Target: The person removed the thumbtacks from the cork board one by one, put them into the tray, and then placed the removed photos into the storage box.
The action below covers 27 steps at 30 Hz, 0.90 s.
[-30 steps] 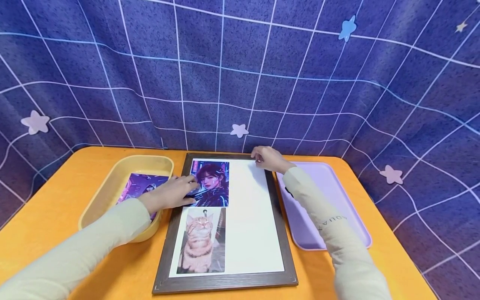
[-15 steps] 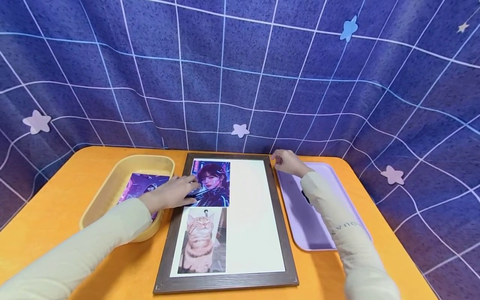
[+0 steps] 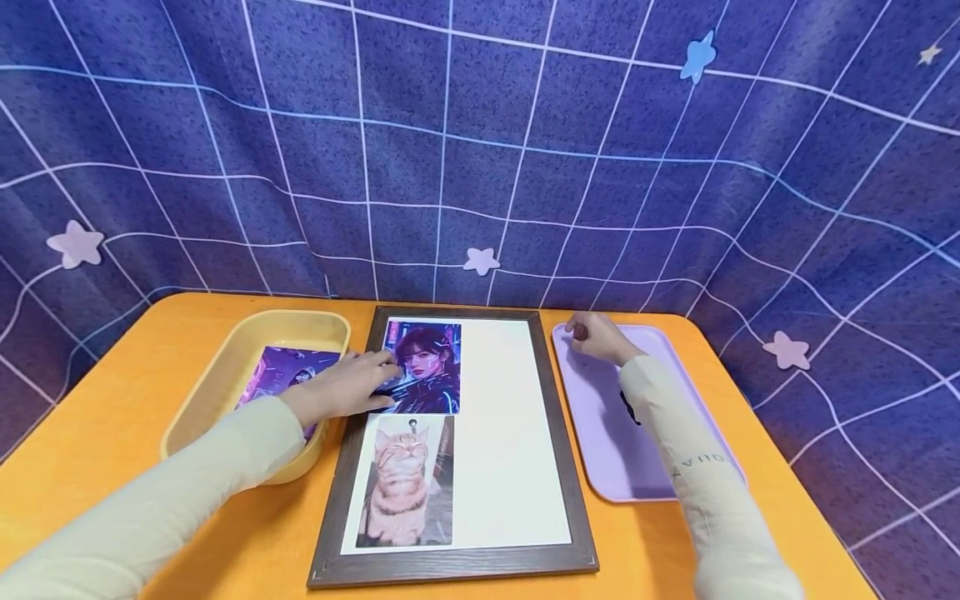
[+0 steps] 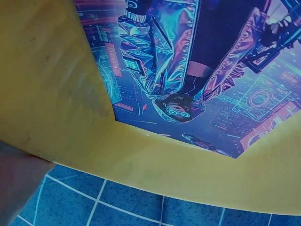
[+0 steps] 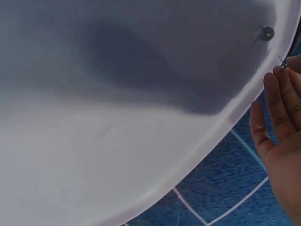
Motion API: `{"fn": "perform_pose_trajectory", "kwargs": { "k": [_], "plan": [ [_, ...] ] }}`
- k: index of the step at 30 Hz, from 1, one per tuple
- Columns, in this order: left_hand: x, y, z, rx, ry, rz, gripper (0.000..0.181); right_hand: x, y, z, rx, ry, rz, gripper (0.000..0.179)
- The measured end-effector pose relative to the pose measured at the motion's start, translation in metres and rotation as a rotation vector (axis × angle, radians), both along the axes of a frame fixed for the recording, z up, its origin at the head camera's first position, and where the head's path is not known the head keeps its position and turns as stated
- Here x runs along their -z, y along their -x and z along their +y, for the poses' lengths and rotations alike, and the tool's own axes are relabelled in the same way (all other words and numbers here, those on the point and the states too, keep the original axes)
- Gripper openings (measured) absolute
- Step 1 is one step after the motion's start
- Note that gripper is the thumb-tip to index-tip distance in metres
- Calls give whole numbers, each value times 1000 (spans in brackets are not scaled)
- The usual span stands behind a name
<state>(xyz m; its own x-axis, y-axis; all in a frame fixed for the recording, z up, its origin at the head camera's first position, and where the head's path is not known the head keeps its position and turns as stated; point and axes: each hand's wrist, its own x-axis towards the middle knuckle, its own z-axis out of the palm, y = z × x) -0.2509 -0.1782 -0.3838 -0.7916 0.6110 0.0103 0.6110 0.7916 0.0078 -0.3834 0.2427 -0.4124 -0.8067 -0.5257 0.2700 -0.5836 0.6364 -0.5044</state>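
My left hand (image 3: 360, 385) rests with spread fingers on the left part of a purple-blue portrait print (image 3: 426, 367), which lies at the upper left of a dark-framed white board (image 3: 510, 433). Below that print, a cat photo (image 3: 397, 492) carries a silver pushpin (image 3: 412, 423) at its top. Over the far left end of a purple tray (image 3: 607, 400) is my right hand (image 3: 600, 337). In the right wrist view its thumb and fingertips pinch a tiny shiny pin-like thing (image 5: 283, 62) at the tray's rim. Close by, a round silver pin head (image 5: 266, 34) shows in the tray.
A yellow bin (image 3: 202, 400) stands left of the board, under my left forearm, with a futuristic hooded-figure print (image 4: 178, 80) in it. The orange table (image 3: 112, 417) ends at a blue gridded curtain (image 3: 480, 150) behind.
My right hand has moved right, from the board's upper right corner to over the purple tray. My left hand has stayed on the portrait print.
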Motion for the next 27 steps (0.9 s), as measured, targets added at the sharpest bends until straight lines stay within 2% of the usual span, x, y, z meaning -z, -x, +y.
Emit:
{"fn": "perform_pose_trajectory", "kwargs": {
  "k": [4,5,12,18,27],
  "plan": [
    [0,0,0,-3,4,-6,43,6,0,5,4,16,-9,20],
    [0,0,0,-3,8,-5,43,1,-7,2,38,-9,-24,21],
    [0,1,-1,-10,19,-9,44,-1,-14,2,127,-73,-85,22],
    [1,2,-1,-10,20,-13,44,-1,-13,5,137,-67,-134,23],
    [4,3,-3,-25,31,-23,45,2,-9,6,130,-85,-121,19]
  ]
}}
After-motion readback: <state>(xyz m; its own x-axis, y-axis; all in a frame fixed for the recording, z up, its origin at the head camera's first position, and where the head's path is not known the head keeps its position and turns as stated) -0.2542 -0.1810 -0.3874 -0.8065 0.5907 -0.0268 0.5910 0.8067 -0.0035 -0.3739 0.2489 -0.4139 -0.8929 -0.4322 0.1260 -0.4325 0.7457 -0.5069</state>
